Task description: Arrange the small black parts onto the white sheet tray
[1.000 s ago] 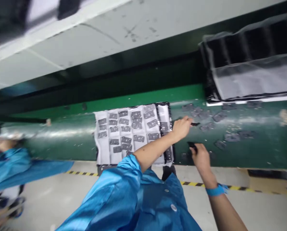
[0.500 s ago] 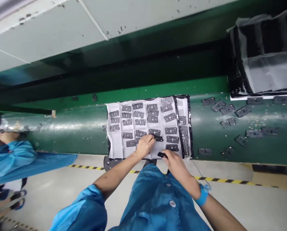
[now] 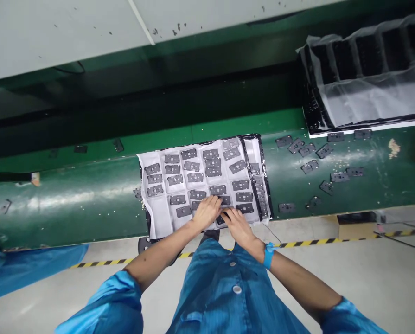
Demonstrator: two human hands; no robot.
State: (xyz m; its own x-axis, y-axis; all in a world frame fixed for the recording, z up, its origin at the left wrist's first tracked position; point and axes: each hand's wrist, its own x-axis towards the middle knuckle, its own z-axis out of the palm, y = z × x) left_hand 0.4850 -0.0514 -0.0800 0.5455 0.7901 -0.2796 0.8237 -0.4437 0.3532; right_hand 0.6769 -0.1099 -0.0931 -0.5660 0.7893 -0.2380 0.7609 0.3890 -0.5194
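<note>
- We see flat, dark grey, oblong parts (image 3: 244,196) with small holes, lying in a white-lined, black-edged tray (image 3: 159,217) on the green desk (image 3: 78,211).
- Our left hand (image 3: 207,214) and right hand (image 3: 239,226) meet over its near row, fingers bent down at dark parts there; we cannot tell whether either grip pinches one.
- We count fifteen parts in the far row, three to each of five compartments.
- In the near row we count three in the rightmost compartment and two in the second from the left; our hands partly hide those between.
- Right of the tray, we count twelve loose parts (image 3: 309,166) on the desk, among pale crumbs (image 3: 394,148).
- Beyond them, we see a film-covered tray (image 3: 377,99).
- Yellow-and-black tape (image 3: 106,263) crosses the floor (image 3: 99,299).
</note>
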